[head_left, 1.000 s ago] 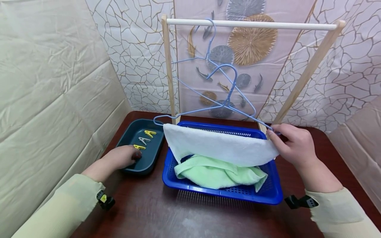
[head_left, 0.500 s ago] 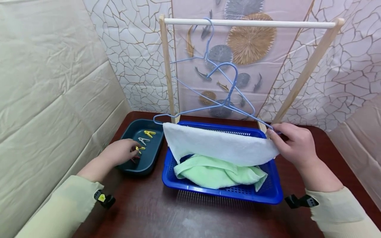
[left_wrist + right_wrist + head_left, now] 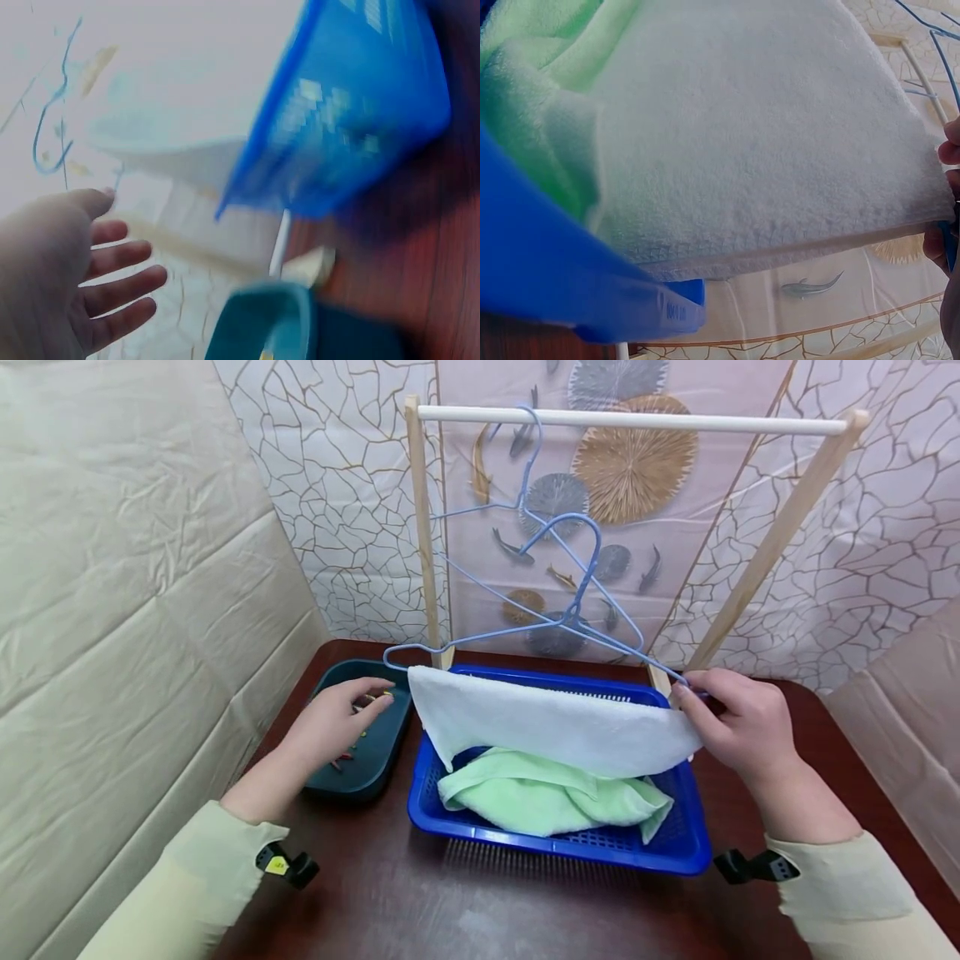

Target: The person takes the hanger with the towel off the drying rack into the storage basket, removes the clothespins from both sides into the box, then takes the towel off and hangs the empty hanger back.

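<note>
My right hand [image 3: 738, 722] pinches the right end of a blue clothes hanger [image 3: 573, 610]. Folded over the hanger's bottom bar is a white towel [image 3: 551, 727], hanging over the blue basket [image 3: 555, 847]. In the right wrist view the towel [image 3: 765, 135] fills the middle and my fingertips [image 3: 950, 154] show at its edge. My left hand [image 3: 330, 722] hovers over the dark teal tray [image 3: 367, 789], covering much of the clothespins there; a red clothespin [image 3: 341, 758] peeks out below it. The left wrist view shows that hand [image 3: 82, 277] with fingers spread and nothing in it.
A crumpled light green towel [image 3: 540, 793] lies in the basket. Behind stands a wooden rack with a white rail [image 3: 637, 420], from which a second blue hanger [image 3: 525, 485] hangs. Fabric walls [image 3: 150, 568] enclose the dark red table [image 3: 480, 910].
My left hand has risen from low over the tray's clothespins and moved right and away from me, its fingers spreading. My right hand still holds the hanger and towel almost unmoved.
</note>
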Action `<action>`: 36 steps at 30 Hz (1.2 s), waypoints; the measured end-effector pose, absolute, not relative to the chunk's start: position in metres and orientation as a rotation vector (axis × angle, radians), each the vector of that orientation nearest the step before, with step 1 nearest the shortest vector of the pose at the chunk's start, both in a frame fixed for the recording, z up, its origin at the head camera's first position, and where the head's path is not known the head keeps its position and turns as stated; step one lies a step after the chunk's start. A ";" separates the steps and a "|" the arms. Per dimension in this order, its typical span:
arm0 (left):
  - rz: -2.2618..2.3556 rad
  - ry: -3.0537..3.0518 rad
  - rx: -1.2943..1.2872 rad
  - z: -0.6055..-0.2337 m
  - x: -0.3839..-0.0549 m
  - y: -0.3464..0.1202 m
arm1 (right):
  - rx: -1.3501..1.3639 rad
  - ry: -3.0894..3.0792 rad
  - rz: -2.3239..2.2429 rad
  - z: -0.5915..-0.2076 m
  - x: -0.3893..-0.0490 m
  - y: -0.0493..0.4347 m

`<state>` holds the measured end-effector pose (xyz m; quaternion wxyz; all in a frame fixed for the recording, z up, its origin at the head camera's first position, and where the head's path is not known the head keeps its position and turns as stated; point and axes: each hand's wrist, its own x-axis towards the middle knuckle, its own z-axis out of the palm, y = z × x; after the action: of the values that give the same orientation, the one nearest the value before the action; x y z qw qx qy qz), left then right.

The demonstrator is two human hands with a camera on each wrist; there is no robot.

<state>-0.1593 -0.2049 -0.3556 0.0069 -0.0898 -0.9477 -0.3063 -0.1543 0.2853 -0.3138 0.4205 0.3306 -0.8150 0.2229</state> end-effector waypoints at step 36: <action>-1.287 -2.543 -0.271 -0.354 -0.152 -0.143 | 0.791 -2.040 0.583 -0.309 -0.152 0.285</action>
<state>-0.1525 -0.1433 -0.3544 0.1389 -0.0936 -0.8796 -0.4452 -0.1518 0.2849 -0.3085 0.4247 0.3162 -0.8156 0.2332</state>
